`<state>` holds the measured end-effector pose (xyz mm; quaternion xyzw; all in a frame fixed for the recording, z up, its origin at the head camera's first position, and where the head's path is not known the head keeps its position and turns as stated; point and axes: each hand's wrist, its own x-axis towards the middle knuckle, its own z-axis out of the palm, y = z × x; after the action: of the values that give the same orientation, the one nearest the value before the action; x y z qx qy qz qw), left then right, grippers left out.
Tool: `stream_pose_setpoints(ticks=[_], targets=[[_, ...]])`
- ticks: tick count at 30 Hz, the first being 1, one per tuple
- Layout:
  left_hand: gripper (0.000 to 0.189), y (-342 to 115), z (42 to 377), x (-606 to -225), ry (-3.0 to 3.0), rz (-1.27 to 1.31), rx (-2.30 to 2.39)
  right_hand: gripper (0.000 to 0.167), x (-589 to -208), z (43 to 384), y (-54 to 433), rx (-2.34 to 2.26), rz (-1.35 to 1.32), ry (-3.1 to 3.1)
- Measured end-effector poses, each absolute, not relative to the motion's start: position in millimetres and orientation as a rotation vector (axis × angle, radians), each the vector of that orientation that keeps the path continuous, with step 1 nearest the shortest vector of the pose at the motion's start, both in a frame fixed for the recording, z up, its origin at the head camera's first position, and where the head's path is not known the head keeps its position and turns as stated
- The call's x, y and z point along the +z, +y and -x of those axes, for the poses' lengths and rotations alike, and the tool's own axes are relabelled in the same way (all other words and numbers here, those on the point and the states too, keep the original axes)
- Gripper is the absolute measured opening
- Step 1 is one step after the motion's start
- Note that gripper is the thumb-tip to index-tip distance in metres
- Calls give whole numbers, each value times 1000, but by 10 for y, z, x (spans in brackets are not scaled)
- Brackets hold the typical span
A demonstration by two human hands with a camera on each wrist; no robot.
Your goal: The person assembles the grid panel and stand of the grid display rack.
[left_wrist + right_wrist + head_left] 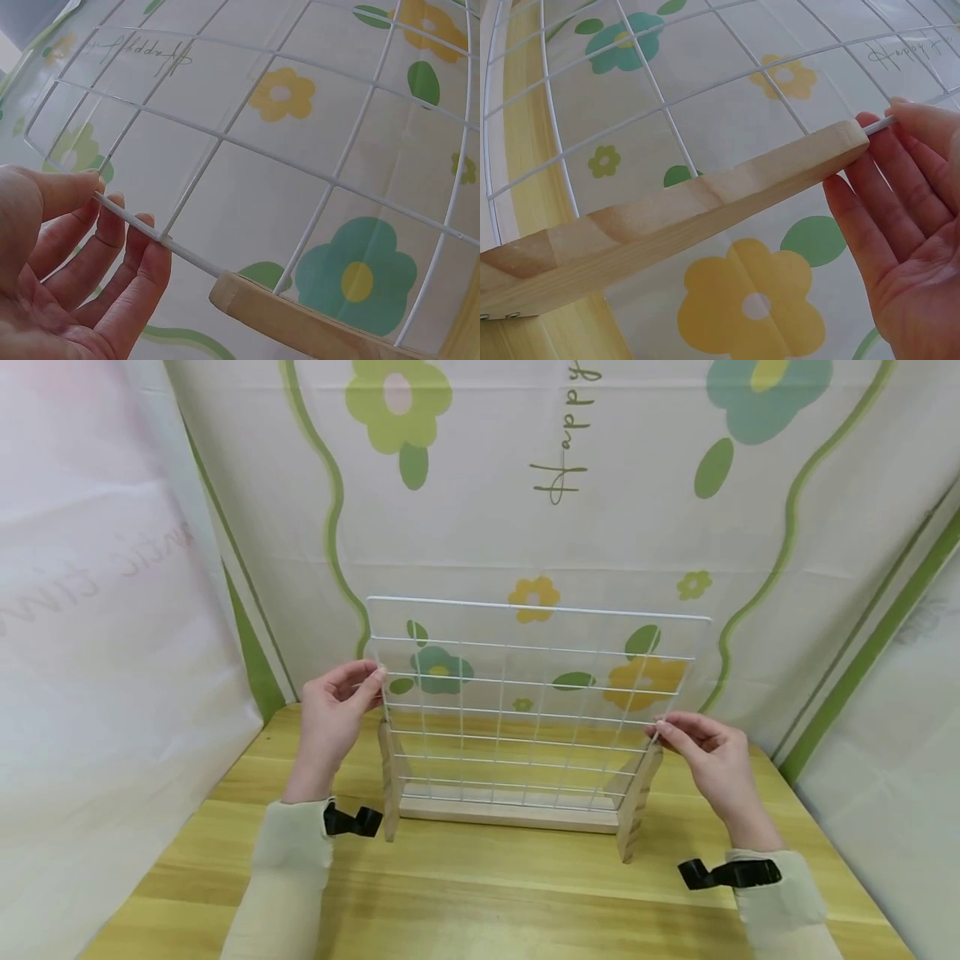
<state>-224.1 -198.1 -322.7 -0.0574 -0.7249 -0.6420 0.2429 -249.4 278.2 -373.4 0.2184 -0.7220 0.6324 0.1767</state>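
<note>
A white wire grid panel (540, 607) stands upright in a wooden stand (510, 814), its lower edge down by the crossbar between two side pieces. My left hand (330, 718) pinches the grid's left edge wire between thumb and fingertips, above the left side piece (388, 777). On the opposite edge, my right hand (708, 760) grips the wire right at the top of the right side piece (637, 802). The left wrist view has the thumb and fingers about the edge wire (191, 257). In the right wrist view, fingers also lie beside the wooden end (847, 139).
The stand rests on a wood-grain table (480, 893). Behind it hangs a white cloth (637, 527) printed with flowers and writing. More cloth panels close off the left and right sides. Black straps (352, 821) sit on both wrists.
</note>
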Motion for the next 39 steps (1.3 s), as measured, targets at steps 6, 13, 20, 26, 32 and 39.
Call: stream_pose_setpoints(ticks=[6,13,20,26,32,39], targets=[[36,-1952,2239,-3236,-1970,161,-1755,20,-3734,2476,2815,1803,-629,-2028],[35,-1960,2247,-3239,-1973,175,-1731,20,-3751,2467,2819,1808,-630,-2018],[34,-1978,2240,-3240,-1963,201,-1728,21,-3767,2461,2810,1784,-609,-2026],[35,-1995,2237,-3247,-1960,194,-1737,22,-3760,2454,2790,1796,-587,-2026],[35,-2022,2253,-3244,-1978,214,-1715,24,-3741,2460,2757,1808,-549,-2019],[31,-2065,2253,-3246,-1978,253,-1668,27,-3701,2474,2743,1776,-540,-2046]])
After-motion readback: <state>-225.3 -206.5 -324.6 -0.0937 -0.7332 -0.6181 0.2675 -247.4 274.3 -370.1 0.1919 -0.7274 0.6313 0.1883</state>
